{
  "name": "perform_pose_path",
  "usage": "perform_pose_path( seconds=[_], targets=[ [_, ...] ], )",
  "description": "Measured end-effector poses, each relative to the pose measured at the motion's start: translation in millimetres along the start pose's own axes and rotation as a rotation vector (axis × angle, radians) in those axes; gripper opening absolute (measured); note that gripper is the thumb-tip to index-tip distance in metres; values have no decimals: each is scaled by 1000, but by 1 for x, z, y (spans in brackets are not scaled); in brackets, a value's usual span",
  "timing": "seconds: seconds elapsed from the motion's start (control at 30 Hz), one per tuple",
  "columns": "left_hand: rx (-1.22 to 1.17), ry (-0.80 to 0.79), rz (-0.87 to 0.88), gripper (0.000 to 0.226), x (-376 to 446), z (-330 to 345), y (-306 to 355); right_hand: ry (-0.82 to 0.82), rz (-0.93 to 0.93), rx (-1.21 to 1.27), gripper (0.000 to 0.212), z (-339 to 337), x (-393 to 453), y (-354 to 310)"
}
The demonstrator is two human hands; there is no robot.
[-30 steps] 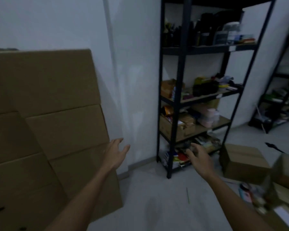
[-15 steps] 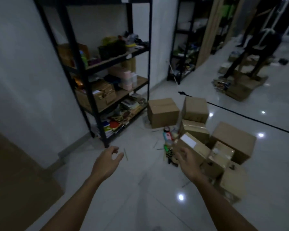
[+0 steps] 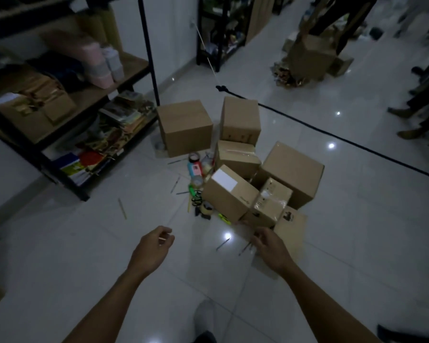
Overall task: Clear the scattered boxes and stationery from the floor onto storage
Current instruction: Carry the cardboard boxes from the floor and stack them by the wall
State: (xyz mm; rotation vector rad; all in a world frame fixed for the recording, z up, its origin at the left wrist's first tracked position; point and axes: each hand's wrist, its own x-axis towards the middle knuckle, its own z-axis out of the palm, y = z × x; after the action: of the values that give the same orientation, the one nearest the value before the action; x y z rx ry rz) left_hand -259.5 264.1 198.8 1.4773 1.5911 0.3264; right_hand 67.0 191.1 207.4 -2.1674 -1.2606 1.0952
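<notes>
Several brown cardboard boxes lie in a heap on the white tiled floor; the nearest one with a white label (image 3: pixel 229 194) leans on the others. Tape rolls (image 3: pixel 206 209), a pink-and-blue pack (image 3: pixel 194 168) and scattered pens (image 3: pixel 223 244) lie beside them. A black metal shelf rack (image 3: pixel 67 134) with wooden boards stands at the left, holding books and boxes. My left hand (image 3: pixel 152 248) hovers empty over the floor, fingers loosely curled. My right hand (image 3: pixel 270 246) hangs just in front of the lowest flat box (image 3: pixel 291 231), holding nothing.
A black cord (image 3: pixel 332 137) runs across the floor behind the boxes. A second rack (image 3: pixel 223 33) stands farther back. People's legs and more cartons (image 3: pixel 312 55) are at the far right. My foot (image 3: pixel 204 323) shows at the bottom.
My view has swung right and down from the wall and shelf to the box heap. Both hands have dropped lower and closer to the boxes, still empty.
</notes>
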Motion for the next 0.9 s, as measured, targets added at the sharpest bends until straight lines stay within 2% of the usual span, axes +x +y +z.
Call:
perform_pose_path(
  seconds=[0.1,0.23,0.27,0.37,0.43,0.67,0.8,0.9],
  targets=[
    [3,-47,-42,12,27,36,24,-5,27,-13,8,-29,28,21],
    [34,-125,-75,13,58,77,63,9,74,-7,5,-63,63,56],
    [33,-135,-82,12,65,87,71,5,76,-11,6,-70,73,69],
    [-2,-163,-111,12,92,127,89,-51,133,-33,31,-87,115,116],
    [-37,-179,-155,12,108,162,93,-113,186,-61,40,-95,146,153],
    [-235,-122,-396,13,157,321,84,-328,253,-213,43,-124,265,282],
    [-420,-136,-545,8,187,422,76,-375,261,-279,43,-140,330,347],
    [-472,-201,-657,12,216,490,64,-363,270,-328,45,-140,379,394]
  ],
)
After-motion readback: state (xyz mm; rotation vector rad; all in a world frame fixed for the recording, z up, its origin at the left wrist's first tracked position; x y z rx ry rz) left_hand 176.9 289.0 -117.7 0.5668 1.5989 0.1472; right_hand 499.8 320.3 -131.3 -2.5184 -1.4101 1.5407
